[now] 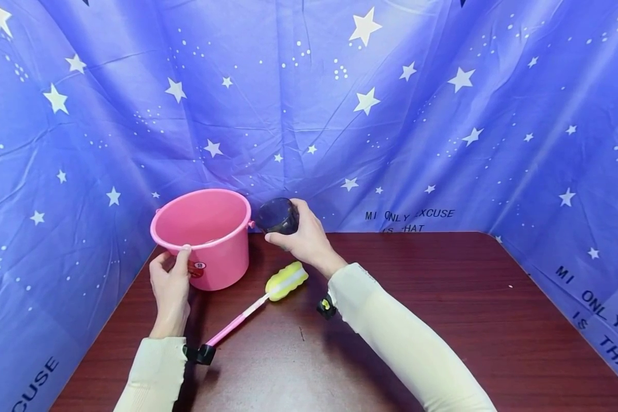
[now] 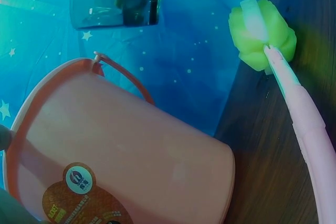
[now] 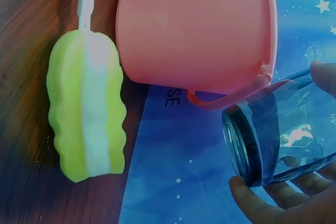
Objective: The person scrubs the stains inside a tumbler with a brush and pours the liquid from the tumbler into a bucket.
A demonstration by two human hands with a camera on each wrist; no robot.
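A pink bucket (image 1: 221,263) stands upright at the back left of the table. The left hand (image 1: 171,286) pinches its near rim, thumb on the rim. Just right of the bucket, the right hand (image 1: 309,237) holds a dark transparent glass (image 1: 278,216) raised off the table, fingers and thumb around its side. The right wrist view shows the glass (image 3: 262,135) tilted beside the bucket's handle. Between the forearms lies a sponge brush with a yellow-green head (image 1: 286,281) and a pink handle (image 1: 232,328), touched by neither hand.
The dark red wooden table (image 1: 443,297) reaches back to a blue curtain (image 1: 298,114) with white stars, which hangs behind and on both sides. A black wrist strap (image 1: 199,353) on the left arm is near the brush handle's end.
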